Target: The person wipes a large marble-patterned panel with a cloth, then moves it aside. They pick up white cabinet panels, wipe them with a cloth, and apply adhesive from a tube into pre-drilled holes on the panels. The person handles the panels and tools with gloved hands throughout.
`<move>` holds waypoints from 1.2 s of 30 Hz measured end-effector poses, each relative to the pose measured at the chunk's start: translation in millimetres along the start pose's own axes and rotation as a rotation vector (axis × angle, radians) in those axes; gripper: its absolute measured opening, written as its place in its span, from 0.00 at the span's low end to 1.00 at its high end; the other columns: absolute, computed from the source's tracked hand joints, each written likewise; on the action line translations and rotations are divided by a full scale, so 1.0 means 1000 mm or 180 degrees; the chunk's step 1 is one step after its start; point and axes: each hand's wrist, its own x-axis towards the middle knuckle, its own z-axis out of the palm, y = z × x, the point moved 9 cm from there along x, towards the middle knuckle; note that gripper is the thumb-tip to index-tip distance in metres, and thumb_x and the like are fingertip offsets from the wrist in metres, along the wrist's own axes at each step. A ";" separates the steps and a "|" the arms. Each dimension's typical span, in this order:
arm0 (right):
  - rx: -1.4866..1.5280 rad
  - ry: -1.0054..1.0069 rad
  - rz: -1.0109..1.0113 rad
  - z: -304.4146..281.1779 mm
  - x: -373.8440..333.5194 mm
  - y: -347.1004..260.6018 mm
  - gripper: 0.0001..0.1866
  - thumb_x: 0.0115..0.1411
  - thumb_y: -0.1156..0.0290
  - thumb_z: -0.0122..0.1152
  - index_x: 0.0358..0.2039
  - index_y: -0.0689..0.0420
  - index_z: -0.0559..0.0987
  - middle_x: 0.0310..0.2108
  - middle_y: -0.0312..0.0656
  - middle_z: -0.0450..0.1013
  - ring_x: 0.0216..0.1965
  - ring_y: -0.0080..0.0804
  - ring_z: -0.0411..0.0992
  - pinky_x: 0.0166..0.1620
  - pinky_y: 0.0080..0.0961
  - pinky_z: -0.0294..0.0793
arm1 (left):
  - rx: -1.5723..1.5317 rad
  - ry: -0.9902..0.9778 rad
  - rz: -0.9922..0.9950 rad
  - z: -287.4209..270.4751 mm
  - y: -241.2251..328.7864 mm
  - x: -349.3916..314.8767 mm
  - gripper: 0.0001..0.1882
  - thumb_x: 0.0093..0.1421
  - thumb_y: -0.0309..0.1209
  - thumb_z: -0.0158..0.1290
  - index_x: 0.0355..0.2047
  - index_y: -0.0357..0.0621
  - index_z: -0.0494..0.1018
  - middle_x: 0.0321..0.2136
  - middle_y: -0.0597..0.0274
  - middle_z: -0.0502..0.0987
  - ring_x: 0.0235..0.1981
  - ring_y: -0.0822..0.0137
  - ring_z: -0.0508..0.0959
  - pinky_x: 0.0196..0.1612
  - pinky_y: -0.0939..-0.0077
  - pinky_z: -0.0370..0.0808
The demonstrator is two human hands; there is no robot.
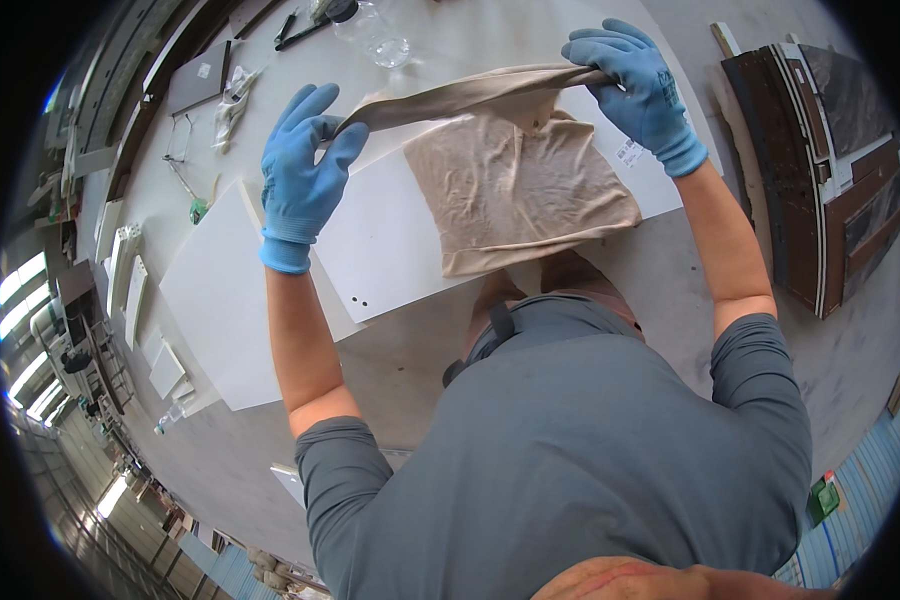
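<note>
Both my hands wear light blue work gloves. My left hand [305, 175] pinches one end of a beige cloth [460, 97] between thumb and fingers. At its other end, my right hand [642, 95] grips the same cloth, so its upper part stretches in a folded band between them. Below the band, a broad wrinkled beige piece [525, 190] lies over a white panel [380, 225]; whether band and piece are one cloth I cannot tell. A small printed label [630, 153] shows on the panel, right of the cloth.
A transparent plastic bottle [385, 45] with a dark cap lies at the far side. To the left are another white panel [220, 310], a dark brown board [198, 78] and a crumpled plastic bag [233, 108]. Stacked brown panels [790, 170] stand at right.
</note>
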 end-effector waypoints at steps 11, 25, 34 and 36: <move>-0.0859 -0.2038 0.0329 0.110 -0.145 0.004 0.21 0.51 0.67 0.68 0.46 0.55 0.78 0.64 0.47 0.70 0.68 0.46 0.65 0.70 0.53 0.60 | 0.1143 -0.1223 -0.0601 0.180 -0.029 -0.136 0.21 0.55 0.36 0.64 0.51 0.51 0.80 0.60 0.42 0.75 0.69 0.38 0.64 0.67 0.47 0.64; -0.0599 -0.1533 0.0329 0.081 -0.251 -0.026 0.17 0.45 0.69 0.67 0.37 0.56 0.76 0.67 0.48 0.68 0.69 0.51 0.63 0.70 0.56 0.59 | 0.0706 -0.0243 -0.0734 0.189 -0.001 -0.249 0.13 0.54 0.38 0.67 0.40 0.54 0.85 0.68 0.50 0.67 0.72 0.36 0.59 0.70 0.44 0.59; 0.0348 -0.1404 0.0537 0.068 -0.169 0.025 0.15 0.51 0.75 0.63 0.41 0.53 0.79 0.64 0.48 0.72 0.67 0.48 0.67 0.70 0.50 0.61 | 0.0021 0.0551 -0.0875 0.112 -0.019 -0.190 0.08 0.56 0.33 0.68 0.38 0.54 0.87 0.63 0.49 0.74 0.71 0.39 0.62 0.69 0.51 0.62; 0.0312 -0.0990 0.0623 0.072 -0.128 0.058 0.20 0.56 0.67 0.67 0.51 0.52 0.80 0.65 0.48 0.70 0.67 0.46 0.67 0.70 0.48 0.60 | 0.0250 0.0650 -0.0943 0.107 -0.043 -0.153 0.14 0.56 0.36 0.68 0.43 0.52 0.85 0.65 0.47 0.72 0.71 0.38 0.60 0.70 0.51 0.62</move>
